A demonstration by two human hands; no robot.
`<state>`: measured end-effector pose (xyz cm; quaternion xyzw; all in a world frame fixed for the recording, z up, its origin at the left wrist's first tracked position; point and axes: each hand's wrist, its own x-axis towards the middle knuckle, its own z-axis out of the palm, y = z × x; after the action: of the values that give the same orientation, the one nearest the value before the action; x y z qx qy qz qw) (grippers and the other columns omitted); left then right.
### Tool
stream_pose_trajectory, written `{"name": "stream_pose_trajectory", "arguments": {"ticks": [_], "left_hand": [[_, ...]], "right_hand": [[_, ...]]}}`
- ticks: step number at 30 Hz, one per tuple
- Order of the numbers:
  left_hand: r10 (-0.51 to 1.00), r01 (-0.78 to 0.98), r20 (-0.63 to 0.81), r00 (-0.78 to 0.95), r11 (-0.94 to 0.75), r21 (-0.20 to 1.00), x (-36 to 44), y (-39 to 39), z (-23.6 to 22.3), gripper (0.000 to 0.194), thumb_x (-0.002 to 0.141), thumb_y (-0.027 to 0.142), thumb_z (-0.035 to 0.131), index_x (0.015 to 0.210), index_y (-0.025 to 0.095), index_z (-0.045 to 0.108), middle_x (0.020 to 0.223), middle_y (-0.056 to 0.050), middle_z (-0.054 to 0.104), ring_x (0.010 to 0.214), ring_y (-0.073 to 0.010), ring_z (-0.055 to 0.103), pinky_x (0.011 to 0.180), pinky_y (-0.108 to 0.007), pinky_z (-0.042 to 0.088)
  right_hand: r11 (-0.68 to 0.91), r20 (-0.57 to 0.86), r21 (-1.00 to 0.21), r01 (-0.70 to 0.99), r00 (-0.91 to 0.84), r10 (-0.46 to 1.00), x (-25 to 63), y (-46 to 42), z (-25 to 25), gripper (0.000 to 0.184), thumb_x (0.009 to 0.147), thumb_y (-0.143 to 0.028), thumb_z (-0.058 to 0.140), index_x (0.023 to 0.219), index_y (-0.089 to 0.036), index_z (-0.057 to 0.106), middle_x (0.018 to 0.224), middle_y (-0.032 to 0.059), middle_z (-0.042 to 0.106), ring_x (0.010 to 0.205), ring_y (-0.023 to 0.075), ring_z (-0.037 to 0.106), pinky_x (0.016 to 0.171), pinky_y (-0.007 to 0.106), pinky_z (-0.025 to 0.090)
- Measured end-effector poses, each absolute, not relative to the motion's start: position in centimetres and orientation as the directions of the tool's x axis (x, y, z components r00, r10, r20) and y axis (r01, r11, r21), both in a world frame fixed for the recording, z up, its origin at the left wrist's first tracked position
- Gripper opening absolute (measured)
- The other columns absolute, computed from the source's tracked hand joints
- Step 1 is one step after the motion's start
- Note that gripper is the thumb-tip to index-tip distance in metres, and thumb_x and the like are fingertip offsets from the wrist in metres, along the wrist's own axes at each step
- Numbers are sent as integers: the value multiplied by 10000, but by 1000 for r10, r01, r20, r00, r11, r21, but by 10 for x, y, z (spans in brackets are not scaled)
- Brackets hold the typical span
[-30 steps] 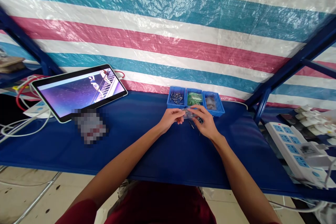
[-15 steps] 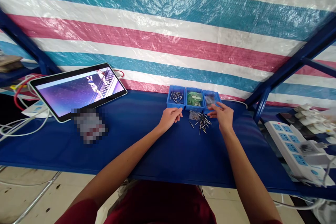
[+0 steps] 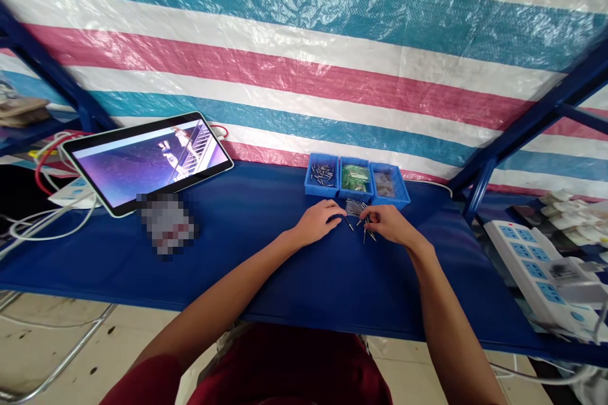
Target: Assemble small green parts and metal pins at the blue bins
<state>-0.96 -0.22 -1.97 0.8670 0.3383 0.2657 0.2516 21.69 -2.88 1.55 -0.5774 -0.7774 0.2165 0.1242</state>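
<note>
Three small blue bins stand in a row at the back of the blue table; the left one holds metal pins, the middle one green parts, the right one clear bags. Just in front of them lies a loose pile of thin metal pins with a small clear bag. My left hand rests on the table at the pile's left edge, fingers curled and pinched toward a pin. My right hand lies on the pile's right side, fingertips pinched among the pins. What either pinch holds is too small to make out.
A tablet showing a video leans at the left, with a blurred object in front of it and cables behind. White power strips lie at the right. A striped tarp and blue frame bars close the back.
A second ago both hands held a clear bag above the table. The pins now lie spilled on the table; my right hand reached toward the right bin, then came back onto the pile.
</note>
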Motion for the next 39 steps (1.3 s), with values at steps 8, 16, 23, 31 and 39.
{"name": "stream_pose_trajectory", "arguments": {"ticks": [8,16,23,31,39], "left_hand": [[662,455,274,698,-705,544,-8,-7,-18,267,938,300,501,1135,214,658,1202,-82,616,1133,-228,542,1009,-370,417],[496,431,126,859,-834,343,2,-16,-26,633,959,496,412,1504,204,274,1588,-116,196,1472,-271,160,1188,-414,161],[490,442,83,868,-837,324,8,-13,-28,764,915,632,372,1530,214,195,1603,-127,89,1480,-320,59,1190,-474,108],[496,453,87,864,-841,296,9,2,-27,888,857,690,429,1537,190,154,1601,-129,105,1480,-321,62,1190,-470,94],[512,468,68,856,-824,318,-8,6,-31,768,932,614,340,1529,156,186,1594,-128,145,1482,-280,94,1200,-420,94]], "right_hand": [[1,-58,-405,914,-27,998,248,-35,12,382,689,-389,730,1009,-193,657,678,-9,627,631,174,583,560,261,349],[-113,-177,-406,907,43,983,246,-35,1,581,710,-412,742,1203,-141,596,681,14,657,583,191,612,515,267,378],[-47,-82,-363,931,19,996,245,-34,-3,362,694,-335,764,1001,-172,666,682,17,650,615,197,633,535,262,398],[60,-61,-282,958,-80,995,212,-32,-6,294,748,-289,721,981,-122,654,765,92,678,784,267,654,649,301,414],[110,-15,-340,934,-122,992,183,-33,-3,208,755,-268,718,914,-144,668,752,84,693,769,247,656,630,287,405]]}}
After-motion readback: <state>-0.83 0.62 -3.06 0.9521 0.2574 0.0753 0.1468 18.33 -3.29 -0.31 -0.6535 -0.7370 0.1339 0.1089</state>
